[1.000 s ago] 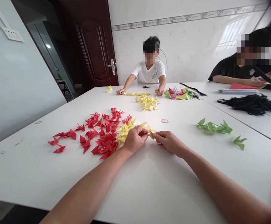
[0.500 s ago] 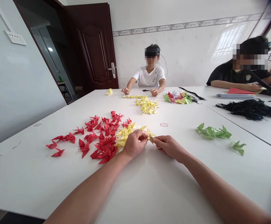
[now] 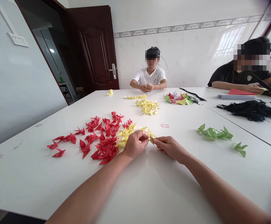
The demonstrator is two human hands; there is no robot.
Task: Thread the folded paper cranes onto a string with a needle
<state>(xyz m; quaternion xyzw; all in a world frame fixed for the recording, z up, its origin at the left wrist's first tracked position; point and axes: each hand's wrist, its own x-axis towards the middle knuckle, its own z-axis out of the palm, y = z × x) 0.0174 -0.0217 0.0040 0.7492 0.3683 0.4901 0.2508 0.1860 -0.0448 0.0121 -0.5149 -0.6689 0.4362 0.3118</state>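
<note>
Between my two hands is a yellow paper crane [image 3: 151, 135], pinched just above the white table [image 3: 135, 193]. My left hand [image 3: 137, 143] is closed, thumb and forefinger on the crane's left side. From the other side my right hand [image 3: 169, 147] grips its lower right part between thumb and fingertips. My fingers hide some of the crane. Beside my left hand lie yellow paper cranes [image 3: 126, 133], partly covered by that hand. Farther left spreads a heap of red paper cranes [image 3: 106, 146].
Green paper cranes [image 3: 216, 133] lie to the right. Farther back are more yellow cranes [image 3: 148, 107], a mixed-colour bundle [image 3: 181, 98] and a pile of black cords [image 3: 252, 109]. A person in white [image 3: 149, 76] sits opposite; another in black [image 3: 240, 74] sits at the right.
My hands keep their pinch on the yellow crane with hardly any movement. Across the table, the person in white has brought both hands together. The view has shifted slightly.
</note>
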